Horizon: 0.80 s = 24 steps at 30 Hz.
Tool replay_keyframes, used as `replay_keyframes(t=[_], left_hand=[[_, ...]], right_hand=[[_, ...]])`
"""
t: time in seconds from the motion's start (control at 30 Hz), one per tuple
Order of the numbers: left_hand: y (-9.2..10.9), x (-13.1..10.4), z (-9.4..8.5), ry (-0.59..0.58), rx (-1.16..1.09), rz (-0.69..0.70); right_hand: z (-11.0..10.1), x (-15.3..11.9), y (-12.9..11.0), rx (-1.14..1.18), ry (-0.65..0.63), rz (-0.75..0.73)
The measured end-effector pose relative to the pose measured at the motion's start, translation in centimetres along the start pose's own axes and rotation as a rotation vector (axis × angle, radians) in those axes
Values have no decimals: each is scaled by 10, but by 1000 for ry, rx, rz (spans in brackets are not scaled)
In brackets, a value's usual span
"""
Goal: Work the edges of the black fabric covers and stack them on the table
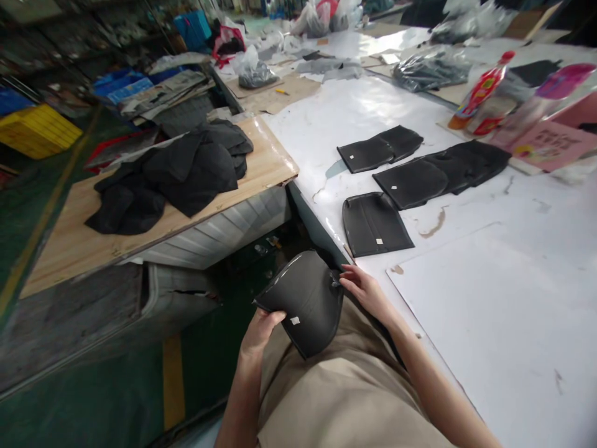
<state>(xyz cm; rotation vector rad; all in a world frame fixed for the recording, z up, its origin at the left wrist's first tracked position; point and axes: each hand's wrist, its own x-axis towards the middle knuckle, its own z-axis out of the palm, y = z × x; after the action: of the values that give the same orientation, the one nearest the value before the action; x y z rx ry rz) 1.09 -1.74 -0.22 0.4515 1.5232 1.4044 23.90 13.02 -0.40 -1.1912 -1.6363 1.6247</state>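
Note:
A curved black piece [310, 298] with a small white tag is held over my lap. My left hand [262, 330] grips its lower left edge, thumb on top. At its right edge, my right hand [366, 289] has its fingers closed at a small grey bit of material that is too small to make out. On the white table lie a single black piece [375, 227] with a white tag, a long overlapping row of black pieces [420, 180], and a shorter row [373, 152] behind it.
Black fabric pieces [186, 168] lie heaped on a wooden board [69, 230] at the left. A red-labelled bottle [485, 90], a pink box [555, 146] and plastic bags [431, 68] stand on the white table [513, 280]. A yellow crate [40, 130] is far left.

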Motion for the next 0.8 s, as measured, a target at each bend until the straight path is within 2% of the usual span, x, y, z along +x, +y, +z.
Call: replay_keyframes(t=[0.13,0.2,0.4,0.6,0.8], left_hand=[[-1,-3,-5,-73,-70,53],[1,-4,-5,-79,-78,48],[12,2,-4,22,46,98],[4,13,-10,70,59,52],[-7,19,-21,187,124,34]], right_hand=[[14,-2,5,176,-79,169],[19,-1,5,285,-80,238],[25,-3,4,628,-49,339],[30,-5,11,702,-32,369],[23,-7,22,711,-219,385]])
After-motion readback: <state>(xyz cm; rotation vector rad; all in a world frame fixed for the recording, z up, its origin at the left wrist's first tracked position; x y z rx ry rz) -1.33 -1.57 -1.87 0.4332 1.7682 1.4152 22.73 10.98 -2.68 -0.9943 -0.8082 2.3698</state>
